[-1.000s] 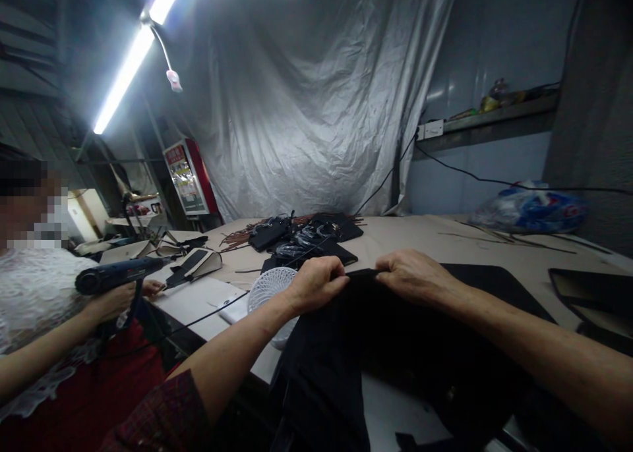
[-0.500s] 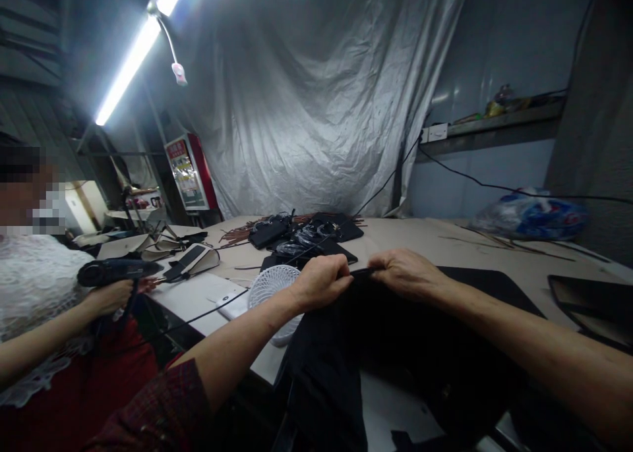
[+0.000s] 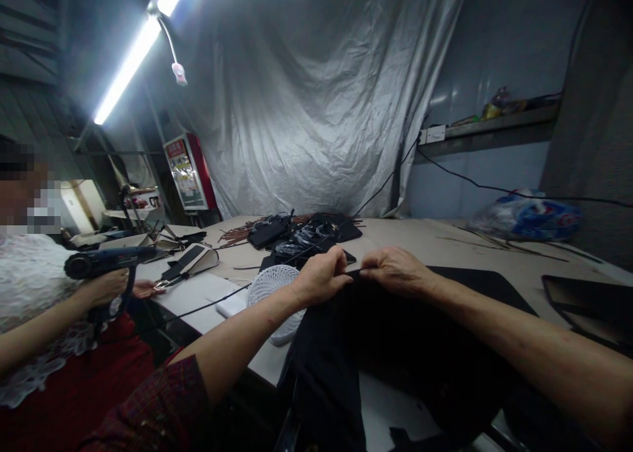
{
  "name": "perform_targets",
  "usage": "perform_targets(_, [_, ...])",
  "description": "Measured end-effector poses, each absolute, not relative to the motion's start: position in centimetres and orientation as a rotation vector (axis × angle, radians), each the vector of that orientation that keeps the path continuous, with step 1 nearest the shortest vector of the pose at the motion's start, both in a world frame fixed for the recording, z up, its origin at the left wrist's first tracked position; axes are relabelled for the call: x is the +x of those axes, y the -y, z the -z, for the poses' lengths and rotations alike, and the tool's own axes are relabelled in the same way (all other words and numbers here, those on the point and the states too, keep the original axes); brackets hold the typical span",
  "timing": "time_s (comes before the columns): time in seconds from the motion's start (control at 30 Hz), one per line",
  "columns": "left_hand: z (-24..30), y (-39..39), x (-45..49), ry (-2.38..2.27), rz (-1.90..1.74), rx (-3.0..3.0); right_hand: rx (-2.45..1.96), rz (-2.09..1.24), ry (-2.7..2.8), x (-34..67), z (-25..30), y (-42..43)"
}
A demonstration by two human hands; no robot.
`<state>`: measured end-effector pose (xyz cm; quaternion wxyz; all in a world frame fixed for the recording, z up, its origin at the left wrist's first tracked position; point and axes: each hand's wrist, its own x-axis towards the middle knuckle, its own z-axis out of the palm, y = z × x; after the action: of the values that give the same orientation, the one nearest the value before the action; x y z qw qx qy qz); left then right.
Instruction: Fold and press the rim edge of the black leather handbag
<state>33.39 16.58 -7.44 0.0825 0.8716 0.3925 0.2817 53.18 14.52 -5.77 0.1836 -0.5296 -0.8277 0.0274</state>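
A large black piece, probably of fabric or leather [image 3: 405,333], hangs in front of me over the table edge; its exact kind is too dark to make out. My left hand [image 3: 324,275] pinches its upper edge between thumb and fingers. Close beside it on the right, my right hand [image 3: 395,269] grips the same edge. Only a short stretch of the edge shows between the two hands. Just behind my left forearm stands a white fan [image 3: 273,286], partly covered by that arm.
Black bags with clear wrapping [image 3: 301,238] lie heaped on the table [image 3: 425,234]. At the left, a co-worker holds a heat gun [image 3: 106,261] near a strap with a buckle [image 3: 168,281]. A black panel [image 3: 588,307] and a plastic bag [image 3: 529,216] rest at the right.
My hands have drawn slightly closer together along the black edge, the right one moving left. The co-worker's heat gun has shifted left and up a little.
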Motion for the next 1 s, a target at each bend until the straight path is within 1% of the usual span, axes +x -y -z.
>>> perform_targets(0.1, [7.9,-16.9,32.9,-1.192,-0.78,2.334,-1.537,-0.095,2.305,53.3,5.8,-14.3])
perform_targets(0.2, [8.1,-16.9,32.5,-1.188,-0.683,2.217,-1.546,-0.14,2.302,53.6,5.9,-14.2])
perform_targets(0.4, [7.7,-16.4,32.7,-1.254,-0.731,2.373,-1.386,-0.09,2.382,53.6,6.2,-14.4])
perform_targets(0.6, [7.3,-16.4,33.5,-1.29,-0.751,2.501,-1.369,0.152,2.395,53.3,6.7,-14.4])
perform_targets(0.67, [7.1,-16.5,33.8,-1.287,-0.715,2.516,-1.371,0.099,2.39,53.6,6.6,-14.3])
perform_targets(0.8, [6.5,-16.3,34.9,-1.221,-0.692,2.629,-1.33,-0.178,2.464,54.8,6.3,-14.3])
perform_targets(0.87, [6.4,-16.2,35.5,-1.205,-0.704,2.746,-1.351,-0.074,2.512,55.1,6.3,-14.3])
perform_targets(0.93, [6.4,-16.1,35.8,-1.224,-0.718,2.838,-1.395,0.159,2.53,55.0,6.5,-14.2])
perform_targets(1.0, [6.5,-16.1,36.0,-1.271,-0.719,2.878,-1.441,0.314,2.527,54.5,6.7,-14.0])
